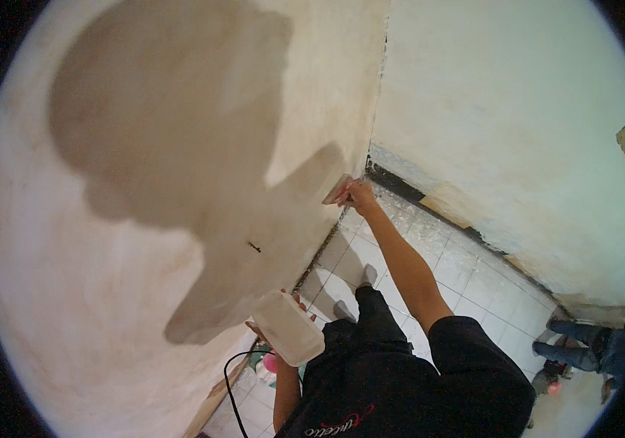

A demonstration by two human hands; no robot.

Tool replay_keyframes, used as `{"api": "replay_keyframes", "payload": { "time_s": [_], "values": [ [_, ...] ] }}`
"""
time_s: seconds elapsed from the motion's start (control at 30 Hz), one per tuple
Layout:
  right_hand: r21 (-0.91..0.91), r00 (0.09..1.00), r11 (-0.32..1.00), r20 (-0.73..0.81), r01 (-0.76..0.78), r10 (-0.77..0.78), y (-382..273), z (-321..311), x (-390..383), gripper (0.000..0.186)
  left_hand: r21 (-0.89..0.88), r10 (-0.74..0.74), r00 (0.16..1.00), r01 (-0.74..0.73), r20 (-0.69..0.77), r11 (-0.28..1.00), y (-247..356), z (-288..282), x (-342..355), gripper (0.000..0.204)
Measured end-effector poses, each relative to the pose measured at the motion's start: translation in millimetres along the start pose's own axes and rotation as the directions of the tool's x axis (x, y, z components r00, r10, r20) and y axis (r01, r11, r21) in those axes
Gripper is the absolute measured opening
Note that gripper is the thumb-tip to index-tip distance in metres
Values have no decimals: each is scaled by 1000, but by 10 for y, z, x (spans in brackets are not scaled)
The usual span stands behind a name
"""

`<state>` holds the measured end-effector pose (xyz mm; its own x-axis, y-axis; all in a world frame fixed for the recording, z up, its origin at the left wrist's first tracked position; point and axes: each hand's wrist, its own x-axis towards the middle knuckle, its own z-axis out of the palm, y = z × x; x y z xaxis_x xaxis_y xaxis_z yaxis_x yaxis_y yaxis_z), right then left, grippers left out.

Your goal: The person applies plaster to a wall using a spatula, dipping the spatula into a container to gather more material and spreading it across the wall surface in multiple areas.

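Observation:
My right hand (360,195) is closed round the reddish handle of a putty knife (335,189). Its broad blade lies at the surface of the left wall (319,95), low down by the corner. In my left hand (257,331) is a pale, rectangular, tray-like piece (288,328) with rounded corners, gripped from beneath near my body. That hand's palm is hidden behind it; some fingertips show past its upper edge. Whether the piece is a flat board or a shallow tub, I cannot tell.
A second wall (495,109) meets the first at the corner, with a dark, flaking strip along its foot. White floor tiles (460,266) lie below. A black cable (229,379) loops beside a pink round thing (270,363). At far right stands a person in jeans (575,336).

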<state>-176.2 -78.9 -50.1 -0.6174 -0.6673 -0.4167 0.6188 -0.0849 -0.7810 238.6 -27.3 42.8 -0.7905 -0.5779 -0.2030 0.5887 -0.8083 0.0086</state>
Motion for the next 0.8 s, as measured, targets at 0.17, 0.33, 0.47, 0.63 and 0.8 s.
{"api": "replay_keyframes", "payload": {
  "time_s": [0.17, 0.33, 0.47, 0.63, 0.8],
  "values": [
    [53, 991, 997, 118, 61, -67, -386, 654, -202, 20, 22, 43, 999, -44, 15, 999, -103, 155, 196, 108],
    [-27, 986, 996, 146, 83, -78, -1473, 1113, -725, 16, -32, -55, 973, 64, 225, 997, -220, 63, 568, 108],
    [96, 934, 982, 306, 160, -182, -2011, 1203, -931, 19, -60, -146, 968, 161, 204, 985, -381, 126, 806, 107],
    [108, 930, 986, 333, 124, -154, -2639, 1457, -1075, 20, -89, -244, 932, 276, 267, 957, -479, 31, 1025, 112],
    [159, 899, 981, 405, 111, -167, -3245, 1567, -1481, 21, -148, -285, 917, 335, 281, 931, -587, 58, 1106, 114]
  ]
}}
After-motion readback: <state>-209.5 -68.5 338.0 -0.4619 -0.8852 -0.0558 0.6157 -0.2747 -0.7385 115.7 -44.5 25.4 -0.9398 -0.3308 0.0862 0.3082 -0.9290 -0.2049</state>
